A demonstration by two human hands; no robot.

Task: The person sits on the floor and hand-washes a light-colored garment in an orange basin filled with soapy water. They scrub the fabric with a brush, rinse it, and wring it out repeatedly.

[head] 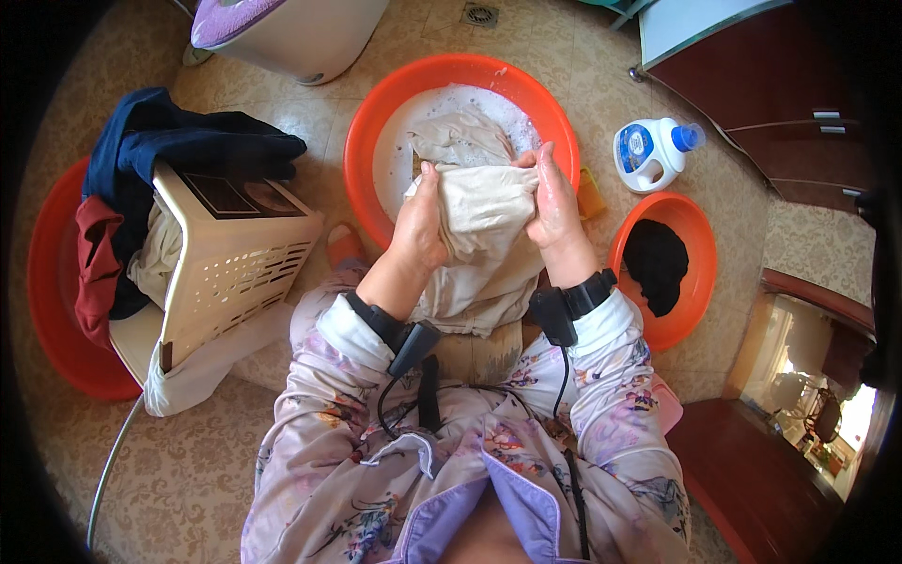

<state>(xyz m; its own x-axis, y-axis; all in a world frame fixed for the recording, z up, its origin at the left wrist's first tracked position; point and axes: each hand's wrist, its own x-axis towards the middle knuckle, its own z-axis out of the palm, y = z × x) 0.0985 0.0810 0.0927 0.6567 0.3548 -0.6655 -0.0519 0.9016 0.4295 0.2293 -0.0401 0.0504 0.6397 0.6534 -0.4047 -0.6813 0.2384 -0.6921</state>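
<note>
Between my two hands a cream cloth garment point(486, 208) is held stretched, its lower part hanging over a wooden washboard point(486, 356). My left hand point(420, 225) grips its left side with the thumb on top. On the other side my right hand point(553, 201), wet with suds, grips the bunched cloth. Beneath and beyond them stands a large orange basin point(356, 151) of foamy water. More pale wet cloth point(461, 134) lies in the foam. The washboard's upper part is mostly hidden by the garment.
At left, a cream laundry basket point(239, 261) with dark jeans point(190, 141) and a red garment point(99, 268) leans by another orange basin point(53, 324). At right are a detergent bottle point(652, 155), a yellow soap box point(590, 194) and a small orange basin point(697, 282) holding black cloth point(655, 264).
</note>
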